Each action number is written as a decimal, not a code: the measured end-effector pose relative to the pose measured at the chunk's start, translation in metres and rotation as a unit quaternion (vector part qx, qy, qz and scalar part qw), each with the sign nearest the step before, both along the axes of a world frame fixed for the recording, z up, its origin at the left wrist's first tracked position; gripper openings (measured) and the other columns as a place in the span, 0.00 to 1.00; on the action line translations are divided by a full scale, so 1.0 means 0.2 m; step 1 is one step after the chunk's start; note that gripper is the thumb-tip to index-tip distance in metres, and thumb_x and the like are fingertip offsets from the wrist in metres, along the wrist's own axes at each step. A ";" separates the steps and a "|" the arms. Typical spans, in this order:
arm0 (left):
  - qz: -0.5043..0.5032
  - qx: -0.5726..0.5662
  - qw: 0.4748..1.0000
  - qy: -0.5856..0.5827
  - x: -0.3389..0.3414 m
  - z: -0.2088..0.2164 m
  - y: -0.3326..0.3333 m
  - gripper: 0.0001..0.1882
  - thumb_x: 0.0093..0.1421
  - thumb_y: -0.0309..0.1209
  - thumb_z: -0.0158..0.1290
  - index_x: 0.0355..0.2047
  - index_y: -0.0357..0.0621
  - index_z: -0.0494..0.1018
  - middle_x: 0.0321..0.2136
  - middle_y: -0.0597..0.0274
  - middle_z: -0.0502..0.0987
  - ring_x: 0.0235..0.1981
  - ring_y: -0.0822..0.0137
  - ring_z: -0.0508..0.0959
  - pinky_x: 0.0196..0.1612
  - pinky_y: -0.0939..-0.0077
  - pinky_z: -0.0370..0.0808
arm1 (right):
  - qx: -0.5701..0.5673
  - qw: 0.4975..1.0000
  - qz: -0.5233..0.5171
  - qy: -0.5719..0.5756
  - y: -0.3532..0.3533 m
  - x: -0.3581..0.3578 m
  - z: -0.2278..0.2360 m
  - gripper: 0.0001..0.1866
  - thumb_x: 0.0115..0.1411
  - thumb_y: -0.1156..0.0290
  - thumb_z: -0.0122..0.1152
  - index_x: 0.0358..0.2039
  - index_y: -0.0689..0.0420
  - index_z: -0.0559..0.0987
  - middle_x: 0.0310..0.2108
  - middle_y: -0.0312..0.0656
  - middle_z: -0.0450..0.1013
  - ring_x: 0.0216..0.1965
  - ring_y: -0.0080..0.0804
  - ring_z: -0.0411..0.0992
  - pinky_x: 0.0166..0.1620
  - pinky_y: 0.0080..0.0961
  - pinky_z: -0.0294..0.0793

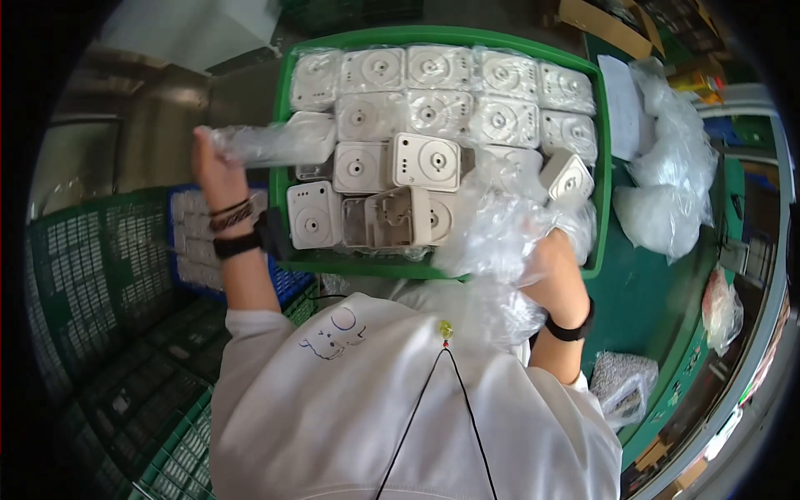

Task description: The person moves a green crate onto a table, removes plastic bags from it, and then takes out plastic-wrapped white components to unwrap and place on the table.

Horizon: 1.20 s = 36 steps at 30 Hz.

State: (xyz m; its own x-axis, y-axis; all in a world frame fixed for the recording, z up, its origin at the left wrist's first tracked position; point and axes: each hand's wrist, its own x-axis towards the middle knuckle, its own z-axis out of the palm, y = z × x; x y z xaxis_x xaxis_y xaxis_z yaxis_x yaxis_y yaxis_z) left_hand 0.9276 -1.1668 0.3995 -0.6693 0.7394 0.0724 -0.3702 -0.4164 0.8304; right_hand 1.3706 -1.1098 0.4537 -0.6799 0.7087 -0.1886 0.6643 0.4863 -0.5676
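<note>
Beyond the left rim of a green crate, my left hand is closed on the end of a clear plastic bag. That bag stretches to a white plastic housing at the crate's left side. My right hand, at the crate's front right, grips a crumpled bundle of clear plastic bags; its fingertips are partly hidden by the film. Between my hands lie bare white housings, one face up and another with its hollow inside showing. Rows of bagged housings fill the far part.
The crate stands on a green bench. At right lie a large heap of clear plastic bags, white paper and a bag of small grey pieces. Green mesh crates and a blue crate of white parts stand at left.
</note>
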 end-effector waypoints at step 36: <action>-0.208 -0.309 0.874 0.312 1.68 -0.59 1.61 0.16 0.56 0.45 0.45 0.32 0.45 0.68 0.24 0.68 0.66 0.27 0.72 0.67 0.31 0.78 0.65 | -0.159 0.889 -0.299 0.308 0.26 1.18 -0.12 0.15 0.43 0.66 0.58 0.33 0.58 0.74 0.32 0.45 0.70 0.30 0.37 0.70 0.34 0.28 0.69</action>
